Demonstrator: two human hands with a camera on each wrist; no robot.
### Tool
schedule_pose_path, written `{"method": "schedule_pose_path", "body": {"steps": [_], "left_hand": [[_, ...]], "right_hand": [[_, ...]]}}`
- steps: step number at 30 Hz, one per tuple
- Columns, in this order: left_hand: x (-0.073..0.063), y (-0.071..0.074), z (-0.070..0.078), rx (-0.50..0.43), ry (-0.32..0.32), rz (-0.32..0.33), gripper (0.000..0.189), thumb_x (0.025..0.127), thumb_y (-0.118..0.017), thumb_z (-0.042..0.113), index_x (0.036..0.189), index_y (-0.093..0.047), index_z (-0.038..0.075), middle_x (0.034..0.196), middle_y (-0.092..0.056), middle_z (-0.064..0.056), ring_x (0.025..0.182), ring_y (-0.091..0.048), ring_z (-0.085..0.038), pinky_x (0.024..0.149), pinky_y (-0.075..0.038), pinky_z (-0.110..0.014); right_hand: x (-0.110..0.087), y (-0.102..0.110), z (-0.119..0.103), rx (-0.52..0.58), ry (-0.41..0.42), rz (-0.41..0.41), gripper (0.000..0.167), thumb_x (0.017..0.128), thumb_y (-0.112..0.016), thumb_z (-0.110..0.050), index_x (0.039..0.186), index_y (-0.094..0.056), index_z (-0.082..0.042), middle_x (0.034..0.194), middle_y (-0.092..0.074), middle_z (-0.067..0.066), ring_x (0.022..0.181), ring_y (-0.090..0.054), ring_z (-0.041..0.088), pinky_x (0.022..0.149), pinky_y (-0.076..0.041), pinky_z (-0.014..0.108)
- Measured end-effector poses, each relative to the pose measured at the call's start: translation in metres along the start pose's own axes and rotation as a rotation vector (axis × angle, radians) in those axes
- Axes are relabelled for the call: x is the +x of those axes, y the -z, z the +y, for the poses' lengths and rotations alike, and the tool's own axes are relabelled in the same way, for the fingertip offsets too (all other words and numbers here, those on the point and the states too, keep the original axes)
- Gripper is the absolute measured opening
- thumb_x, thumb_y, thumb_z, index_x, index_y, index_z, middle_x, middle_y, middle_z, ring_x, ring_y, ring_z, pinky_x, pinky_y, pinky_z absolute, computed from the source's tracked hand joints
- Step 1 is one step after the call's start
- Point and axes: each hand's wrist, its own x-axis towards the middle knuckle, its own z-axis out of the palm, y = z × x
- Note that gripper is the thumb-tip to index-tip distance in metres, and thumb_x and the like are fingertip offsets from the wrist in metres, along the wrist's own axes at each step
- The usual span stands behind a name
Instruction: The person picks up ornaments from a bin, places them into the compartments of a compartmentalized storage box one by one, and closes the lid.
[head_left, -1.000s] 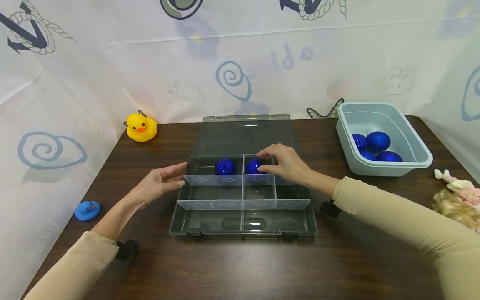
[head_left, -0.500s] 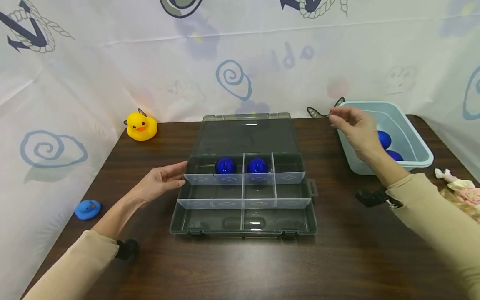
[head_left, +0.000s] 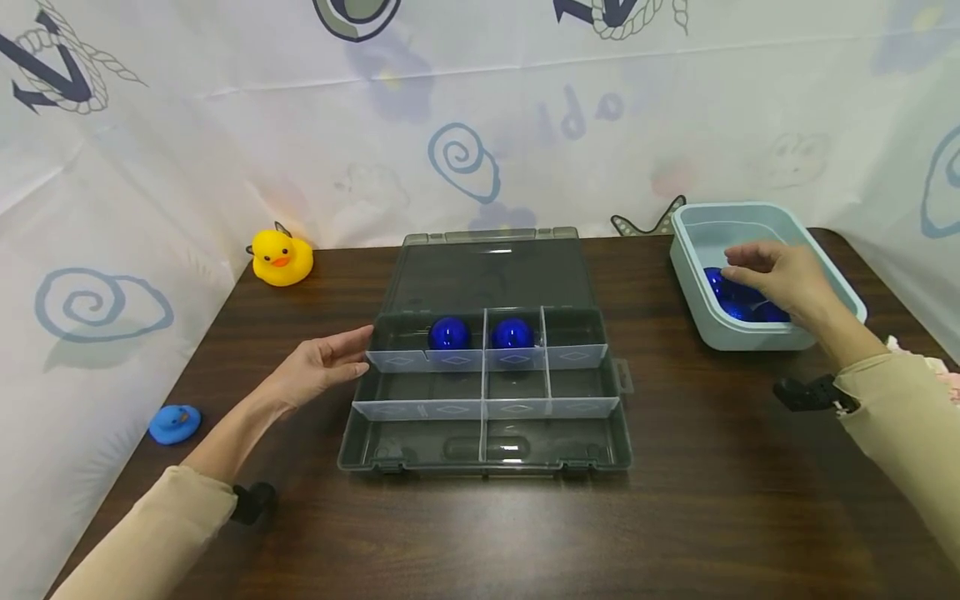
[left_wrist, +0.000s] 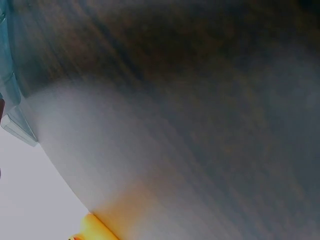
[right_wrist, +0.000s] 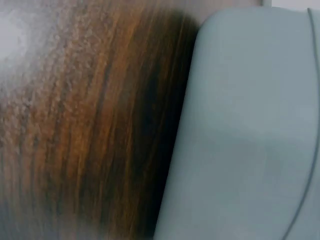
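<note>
A grey organizer box (head_left: 483, 454) lies open mid-table, its lid flat behind it. Two shiny blue balls (head_left: 450, 333) (head_left: 512, 333) sit in the left and middle compartments of the back row. My left hand (head_left: 358, 350) rests with straight fingers against the box's left edge. My right hand (head_left: 744, 260) hangs inside the light blue tub (head_left: 693, 312), fingers loosely curved over several blue balls (head_left: 716, 282); no ball shows in its grip. The right wrist view shows only the tub's wall (right_wrist: 250, 125) beside the table wood.
A yellow rubber duck (head_left: 281, 257) stands at the back left and a small blue duck toy (head_left: 174, 423) near the left edge. A doll (head_left: 933, 367) lies at the far right. A patterned cloth backdrop surrounds the dark wooden table (head_left: 480, 533).
My right hand let go of the second ball in the middle back compartment, swung right over the tub and has lowered into it. The left hand stays at the box.
</note>
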Motion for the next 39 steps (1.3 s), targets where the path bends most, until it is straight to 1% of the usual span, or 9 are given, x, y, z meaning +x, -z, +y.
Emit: {"method": "schedule_pose_path", "body": {"steps": [1,3,5,7,12,20,25,32,39], "left_hand": [[0.000,0.000,0.000,0.001,-0.003,-0.001,0.065,0.092,-0.060,0.012,0.146,-0.027,-0.002,0.152,-0.024,-0.020,0.136,-0.031,-0.037,0.099,-0.039,-0.026],[-0.001,-0.001,0.000,-0.004,-0.008,-0.004,0.065,0.092,-0.060,0.012,0.146,-0.027,-0.002,0.152,-0.024,-0.020,0.136,-0.031,-0.037,0.099,-0.039,-0.026],[-0.002,-0.001,0.001,-0.011,-0.012,-0.006,0.065,0.092,-0.060,0.011,0.146,-0.027,-0.003,0.152,-0.024,-0.021,0.136,-0.030,-0.038,0.100,-0.039,-0.027],[-0.002,-0.001,0.001,-0.014,-0.011,-0.003,0.065,0.092,-0.060,0.011,0.146,-0.027,-0.002,0.152,-0.024,-0.021,0.136,-0.030,-0.037,0.099,-0.039,-0.027],[-0.003,-0.001,0.001,-0.012,-0.005,0.003,0.065,0.092,-0.061,0.011,0.146,-0.027,-0.002,0.152,-0.024,-0.020,0.136,-0.031,-0.037,0.099,-0.039,-0.027],[-0.003,-0.001,0.001,-0.013,-0.008,0.001,0.065,0.092,-0.061,0.011,0.146,-0.027,-0.003,0.152,-0.024,-0.021,0.136,-0.031,-0.038,0.099,-0.038,-0.029],[-0.003,-0.001,-0.001,-0.020,-0.007,0.001,0.065,0.091,-0.061,0.010,0.146,-0.027,-0.003,0.152,-0.025,-0.021,0.136,-0.031,-0.038,0.099,-0.040,-0.027],[-0.003,-0.001,0.001,-0.015,-0.009,-0.006,0.065,0.092,-0.060,0.010,0.146,-0.026,-0.003,0.152,-0.024,-0.022,0.136,-0.030,-0.038,0.100,-0.039,-0.030],[-0.001,0.000,0.000,-0.013,0.007,0.004,0.066,0.091,-0.061,0.011,0.146,-0.026,-0.002,0.153,-0.024,-0.020,0.136,-0.032,-0.037,0.099,-0.040,-0.027]], "right_hand": [[0.000,0.000,0.000,-0.010,0.001,-0.020,0.052,0.092,-0.060,-0.035,0.125,-0.055,0.004,0.119,-0.062,0.021,0.087,-0.054,-0.005,0.097,-0.043,0.047],[0.001,0.000,-0.001,-0.030,0.005,-0.062,0.051,0.092,-0.060,-0.031,0.126,-0.053,0.007,0.124,-0.054,0.032,0.098,-0.060,0.015,0.100,-0.037,0.057],[0.002,0.001,-0.002,-0.055,0.004,-0.104,0.052,0.092,-0.060,-0.029,0.128,-0.050,0.008,0.126,-0.051,0.035,0.109,-0.055,0.037,0.101,-0.033,0.061],[0.004,0.001,-0.002,-0.072,-0.008,-0.151,0.055,0.093,-0.060,-0.029,0.131,-0.047,0.008,0.128,-0.047,0.036,0.117,-0.046,0.048,0.102,-0.028,0.064],[0.009,0.001,-0.002,-0.107,-0.012,-0.213,0.056,0.092,-0.061,-0.026,0.133,-0.044,0.009,0.130,-0.044,0.037,0.119,-0.041,0.050,0.103,-0.026,0.065],[0.014,-0.002,0.000,-0.127,-0.002,-0.248,0.057,0.089,-0.064,-0.019,0.132,-0.042,0.012,0.129,-0.044,0.038,0.117,-0.044,0.050,0.102,-0.030,0.061],[0.013,-0.003,0.001,-0.098,-0.020,-0.266,0.059,0.090,-0.063,-0.020,0.134,-0.039,0.012,0.129,-0.043,0.039,0.118,-0.043,0.050,0.102,-0.031,0.062],[0.007,0.004,-0.001,-0.007,-0.086,-0.199,0.069,0.093,-0.059,-0.034,0.138,-0.033,0.011,0.133,-0.038,0.038,0.122,-0.038,0.051,0.102,-0.032,0.063],[0.003,0.018,-0.011,0.085,-0.105,-0.059,0.075,0.090,-0.058,-0.045,0.142,-0.033,0.003,0.137,-0.040,0.033,0.124,-0.038,0.049,0.105,-0.029,0.062]]}}
